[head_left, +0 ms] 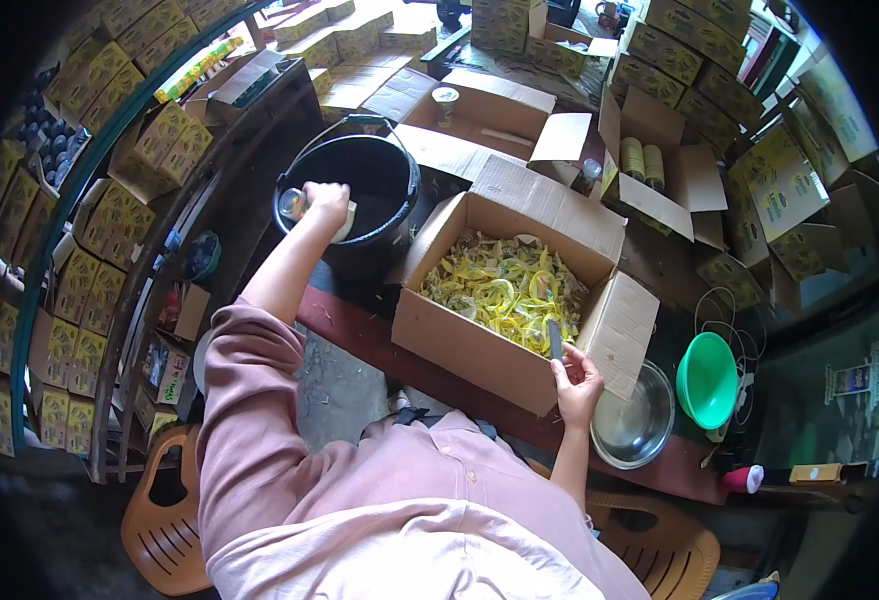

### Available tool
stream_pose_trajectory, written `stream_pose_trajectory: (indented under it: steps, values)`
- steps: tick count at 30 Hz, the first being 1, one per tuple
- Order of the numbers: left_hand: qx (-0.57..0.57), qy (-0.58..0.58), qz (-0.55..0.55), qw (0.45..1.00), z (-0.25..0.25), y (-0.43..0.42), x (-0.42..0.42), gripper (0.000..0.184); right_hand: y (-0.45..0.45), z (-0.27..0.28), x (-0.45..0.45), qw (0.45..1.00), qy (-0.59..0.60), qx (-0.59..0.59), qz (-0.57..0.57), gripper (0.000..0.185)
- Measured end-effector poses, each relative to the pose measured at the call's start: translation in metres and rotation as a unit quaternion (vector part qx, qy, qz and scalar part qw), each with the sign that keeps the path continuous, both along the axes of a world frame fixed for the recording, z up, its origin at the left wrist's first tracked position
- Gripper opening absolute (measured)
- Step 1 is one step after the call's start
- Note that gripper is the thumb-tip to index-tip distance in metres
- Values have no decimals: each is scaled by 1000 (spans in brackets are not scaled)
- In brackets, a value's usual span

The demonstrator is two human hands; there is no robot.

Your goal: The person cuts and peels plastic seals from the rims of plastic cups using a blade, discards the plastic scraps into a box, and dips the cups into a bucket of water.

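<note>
My left hand point(328, 203) reaches over the black bucket point(348, 235), its fingers closed around a small pale container point(293, 205) at the bucket's mouth. The hand covers most of this container, so its exact kind is unclear. My right hand point(578, 382) pinches a narrow dark-grey flat strip, like a blade point(556, 338), pointing up over the near right corner of an open cardboard box point(470, 345). Inside that box lies a heap of yellow and clear plastic scraps point(505, 280).
Right of the box are a steel bowl point(635, 425) and a green plastic bowl point(708, 380). Behind it stand an open carton point(500, 105) with a cup point(446, 100) and another carton point(660, 190) holding cylinders. Stacked yellow cartons point(75, 290) line the left side.
</note>
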State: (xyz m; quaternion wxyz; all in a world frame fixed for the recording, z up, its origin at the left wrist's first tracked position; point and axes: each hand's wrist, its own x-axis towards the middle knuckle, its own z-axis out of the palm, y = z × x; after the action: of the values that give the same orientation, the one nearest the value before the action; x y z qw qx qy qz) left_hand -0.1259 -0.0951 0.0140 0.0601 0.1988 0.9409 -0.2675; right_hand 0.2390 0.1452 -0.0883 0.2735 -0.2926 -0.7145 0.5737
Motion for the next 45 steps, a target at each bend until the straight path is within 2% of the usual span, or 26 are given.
stream_pose_trajectory:
  steps: [1,2,4,8,10,11,14,15,16,18,21,22,24,25,28,30,32,34,35,36,38,40,41,44,45]
  values:
    - [-83,-76,77,991,6,6,2,68,0,1,-1,1000,0,-4,3,27]
    - [-99,-76,54,991,10,7,3,67,0,4,0,1000,-2,-7,4,27]
    - [-14,-79,39,996,9,-2,-9,63,2,6,1,1000,-2,-8,6,28]
    - [-90,-132,86,983,9,-3,-12,71,1,7,0,1000,2,-16,6,29]
    - [-7,-105,55,993,11,-10,-12,68,4,9,2,1000,7,-30,5,29]
    - [85,-25,41,995,6,-13,-8,66,4,9,0,999,15,-43,4,29]
    - [-61,-144,118,981,7,-9,-15,61,4,8,-5,998,29,-61,-1,29]
    - [-27,-148,103,983,12,-12,-14,60,3,10,-3,997,32,-66,0,28]
    - [48,-88,72,992,9,-18,-14,64,4,12,-5,997,38,-69,0,28]
    - [-20,-115,57,992,14,-17,-13,65,4,13,-7,997,33,-63,-1,28]
    - [20,-164,129,978,15,-18,-18,63,2,17,-9,997,33,-62,-7,28]
    - [132,-19,56,989,9,-22,-8,60,1,18,-11,997,36,-63,-9,27]
    - [-39,-156,89,983,22,-13,-8,56,3,16,-13,996,41,-73,-11,27]
    - [-42,-178,128,975,13,-16,-17,55,3,15,-14,996,41,-78,-13,27]
    - [118,-52,100,987,12,-20,-14,58,1,17,-17,995,57,-76,-9,26]
    - [-46,-217,123,967,23,-15,-13,51,1,19,-20,995,57,-84,-6,25]
    - [7,-192,119,974,16,-22,-23,50,2,20,-20,995,52,-87,-1,25]
    - [86,-66,104,989,13,-23,-21,58,2,20,-24,995,53,-86,3,25]
    - [-9,-167,119,979,17,-19,-27,57,2,19,-23,995,51,-86,1,25]
    - [-49,-296,162,940,15,-17,-25,54,3,19,-29,995,57,-84,0,25]
    - [15,-214,128,968,16,-17,-22,54,4,20,-31,995,53,-85,5,24]
    - [87,-83,74,990,8,-17,-15,49,4,21,-35,995,50,-90,12,24]
    - [-33,-225,141,964,10,-11,-21,52,3,21,-35,995,50,-88,11,24]
    - [65,-167,128,975,20,-10,-14,47,9,25,-45,995,57,-82,12,24]
    - [21,-205,143,968,15,-12,-19,46,9,25,-46,995,57,-87,12,24]
